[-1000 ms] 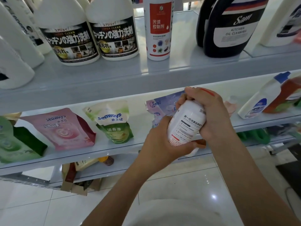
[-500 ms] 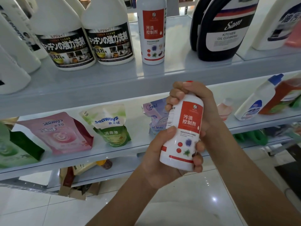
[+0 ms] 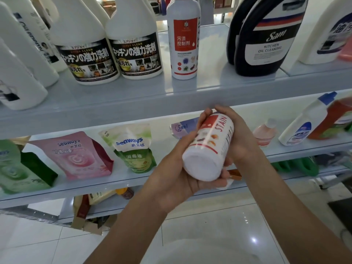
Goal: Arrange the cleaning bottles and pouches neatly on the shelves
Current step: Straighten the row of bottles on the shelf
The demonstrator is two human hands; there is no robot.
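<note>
A white stain-remover bottle (image 3: 209, 147) with a red label is held in both hands in front of the middle shelf, tipped so its round base faces me. My left hand (image 3: 175, 176) cups it from below and the left. My right hand (image 3: 236, 136) wraps its upper right side. An identical bottle (image 3: 183, 40) stands upright on the upper shelf (image 3: 133, 105), with free room to its right. Pink (image 3: 74, 155), green-and-white (image 3: 135, 147) and green (image 3: 17, 168) pouches lean on the middle shelf (image 3: 106, 184). A purple pouch (image 3: 182, 127) is partly hidden behind my hands.
Two white bottles with black labels (image 3: 114, 54) stand left of the upright twin, and two black jugs (image 3: 266, 35) stand to its right. White bottles crowd the far left. A small pink bottle (image 3: 264, 132), a blue-capped white bottle (image 3: 304, 122) and an orange one sit on the middle shelf's right.
The bottle has been turned in my hands: first its back label faced me, then the red front label, now it is tipped with its base toward me. The view moved closer to the shelves.
</note>
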